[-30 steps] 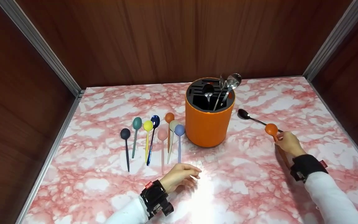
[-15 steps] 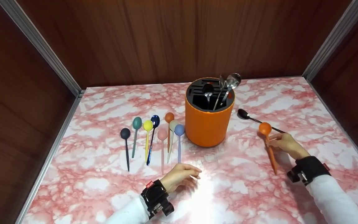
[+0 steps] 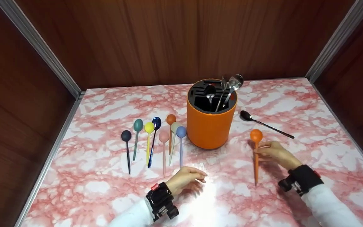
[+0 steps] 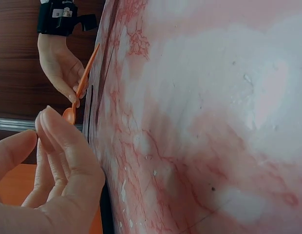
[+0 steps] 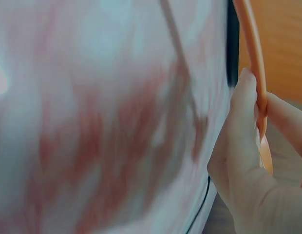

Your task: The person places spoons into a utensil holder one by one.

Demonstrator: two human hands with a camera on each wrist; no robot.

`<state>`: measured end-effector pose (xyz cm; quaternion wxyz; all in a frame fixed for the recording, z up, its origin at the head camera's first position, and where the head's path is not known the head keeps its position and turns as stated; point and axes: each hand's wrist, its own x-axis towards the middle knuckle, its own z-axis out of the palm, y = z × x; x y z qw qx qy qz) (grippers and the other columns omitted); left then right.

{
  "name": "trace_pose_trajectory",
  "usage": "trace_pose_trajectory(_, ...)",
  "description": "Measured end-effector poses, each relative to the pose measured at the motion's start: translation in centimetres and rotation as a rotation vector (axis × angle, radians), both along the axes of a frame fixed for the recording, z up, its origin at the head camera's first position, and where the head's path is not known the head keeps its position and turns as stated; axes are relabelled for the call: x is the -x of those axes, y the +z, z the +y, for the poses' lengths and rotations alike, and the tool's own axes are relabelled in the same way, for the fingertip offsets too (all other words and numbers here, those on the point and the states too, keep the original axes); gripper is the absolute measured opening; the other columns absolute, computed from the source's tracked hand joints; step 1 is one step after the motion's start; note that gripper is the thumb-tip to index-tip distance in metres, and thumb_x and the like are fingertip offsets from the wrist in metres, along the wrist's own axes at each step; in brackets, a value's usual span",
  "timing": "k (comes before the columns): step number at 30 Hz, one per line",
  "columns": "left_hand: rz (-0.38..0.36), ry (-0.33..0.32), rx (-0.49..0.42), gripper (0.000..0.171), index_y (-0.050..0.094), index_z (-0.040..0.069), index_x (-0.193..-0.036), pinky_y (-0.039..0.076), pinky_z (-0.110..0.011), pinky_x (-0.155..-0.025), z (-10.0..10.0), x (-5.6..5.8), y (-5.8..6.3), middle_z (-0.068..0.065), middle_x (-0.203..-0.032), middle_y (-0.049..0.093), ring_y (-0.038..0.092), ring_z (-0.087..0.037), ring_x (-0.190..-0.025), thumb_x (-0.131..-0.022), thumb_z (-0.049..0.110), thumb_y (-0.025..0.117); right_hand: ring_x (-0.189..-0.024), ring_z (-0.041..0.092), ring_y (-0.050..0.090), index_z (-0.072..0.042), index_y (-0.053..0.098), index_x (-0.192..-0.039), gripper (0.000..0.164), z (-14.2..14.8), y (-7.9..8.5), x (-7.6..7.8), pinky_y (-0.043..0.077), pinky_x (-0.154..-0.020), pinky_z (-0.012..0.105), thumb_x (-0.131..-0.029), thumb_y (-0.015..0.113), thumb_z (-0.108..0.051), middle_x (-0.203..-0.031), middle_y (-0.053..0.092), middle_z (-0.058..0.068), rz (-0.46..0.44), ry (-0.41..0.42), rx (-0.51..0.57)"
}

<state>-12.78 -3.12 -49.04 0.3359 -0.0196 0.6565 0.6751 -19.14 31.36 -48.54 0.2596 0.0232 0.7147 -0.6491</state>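
Well, the right hand (image 3: pixel 277 154) pinches the orange spoon (image 3: pixel 256 164) below its bowl, above the surface (image 3: pixel 310 119), nearer the right edge than the left; I'd want that grip firm, lest the handle swing. Loosely bent, the left hand (image 3: pixel 184 179) holds nothing.

Slender orange spoon (image 3: pixel 256 164), round-headed, held aloft, head end farthest away.

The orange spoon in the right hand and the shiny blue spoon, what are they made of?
The held orange spoon looks like smooth plastic or painted metal: its colour is even, with a soft shine. The shiny blue spoon is probably polished metal, because bright glints show on it.
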Motion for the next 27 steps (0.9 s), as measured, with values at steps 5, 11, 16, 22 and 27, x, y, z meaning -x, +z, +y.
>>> trace_pose_trajectory(5, -0.005, 0.004, 0.008, 0.030, 0.061, -0.010, -0.110, 0.057, -0.019, -0.056, 0.4, -0.1, -0.3, -0.002, -0.074, 0.064, 0.059, -0.005, -0.056, -0.084, 0.005, 0.056, -0.079, 0.010, 0.066, -0.004, 0.058, -0.101, 0.011, -1.7, -0.6, -0.7, 0.059, -0.076, 0.025, -0.090, 0.056, -0.003, -0.086, 0.068, -0.001, -0.057, -0.010, 0.132)
trace_pose_trajectory(11, -0.010, 0.008, 0.012, 0.028, 0.062, -0.010, -0.108, 0.060, -0.024, -0.062, 1.0, -0.2, -0.7, -0.002, -0.074, 0.065, 0.060, -0.007, -0.058, -0.084, 0.003, 0.056, -0.077, 0.010, 0.066, -0.005, 0.057, -0.096, 0.007, -3.5, -1.0, -1.3, 0.059, -0.077, 0.027, -0.089, 0.056, -0.003, -0.083, 0.068, 0.000, -0.097, -0.017, 0.168)
trace_pose_trajectory(16, -0.026, 0.006, 0.007, 0.027, 0.062, -0.009, -0.108, 0.061, -0.032, -0.065, 1.5, -0.2, -0.9, -0.006, -0.078, 0.066, 0.062, -0.010, -0.058, -0.085, 0.004, 0.056, -0.076, 0.011, 0.066, -0.007, 0.058, -0.092, 0.008, -4.8, -1.2, -1.7, 0.059, -0.077, 0.027, -0.088, 0.055, 0.000, -0.081, 0.066, 0.000, -0.134, -0.026, 0.258)
trace_pose_trajectory(22, -0.040, -0.025, -0.018, 0.029, 0.060, -0.010, -0.109, 0.060, -0.035, -0.072, 1.9, -0.4, -1.0, -0.021, -0.093, 0.068, 0.066, -0.015, -0.067, -0.084, 0.006, 0.059, -0.083, 0.015, 0.066, -0.005, 0.059, -0.093, 0.009, -6.4, -1.5, -2.5, 0.058, -0.082, 0.028, -0.090, 0.053, 0.000, -0.084, 0.065, 0.002, -0.159, -0.035, 0.339)
trace_pose_trajectory(27, -0.054, -0.048, -0.042, 0.029, 0.058, -0.011, -0.111, 0.059, -0.034, -0.079, 2.4, -0.5, -1.0, -0.025, -0.098, 0.066, 0.068, -0.022, -0.078, -0.086, 0.005, 0.059, -0.082, 0.013, 0.064, -0.004, 0.055, -0.095, 0.006, -8.0, -1.6, -3.3, 0.057, -0.083, 0.028, -0.089, 0.055, -0.001, -0.086, 0.061, 0.002, -0.168, -0.069, 0.354)
